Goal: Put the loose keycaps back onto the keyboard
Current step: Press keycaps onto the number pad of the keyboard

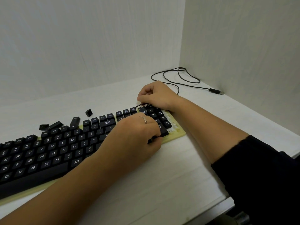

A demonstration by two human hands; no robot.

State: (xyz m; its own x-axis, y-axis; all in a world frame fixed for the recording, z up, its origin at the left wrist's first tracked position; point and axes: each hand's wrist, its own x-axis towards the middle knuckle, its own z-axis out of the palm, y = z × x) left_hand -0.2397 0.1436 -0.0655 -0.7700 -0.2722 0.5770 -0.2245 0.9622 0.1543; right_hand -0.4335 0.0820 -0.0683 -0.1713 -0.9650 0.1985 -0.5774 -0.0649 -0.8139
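Note:
A black keyboard [48, 153] on a yellowish base lies diagonally across the white desk. Its right edge shows bare white switch posts [172, 125] beside the number pad. My left hand [136, 135] rests over the number pad's near corner, fingers curled around a dark keycap [150, 141] at the keyboard's front edge. At the pad's far corner my right hand [155, 95] is closed, fingertips pressing down by the top row; what it holds is hidden. Several loose black keycaps lie behind the keyboard: one [88, 112], a long one [55, 125], another [43, 127] and one [75, 120].
The keyboard's black cable [178, 77] loops on the desk behind my right hand and ends in a USB plug [216, 91] near the right wall. White walls close the desk at the back and right. The desk's front edge runs at lower right.

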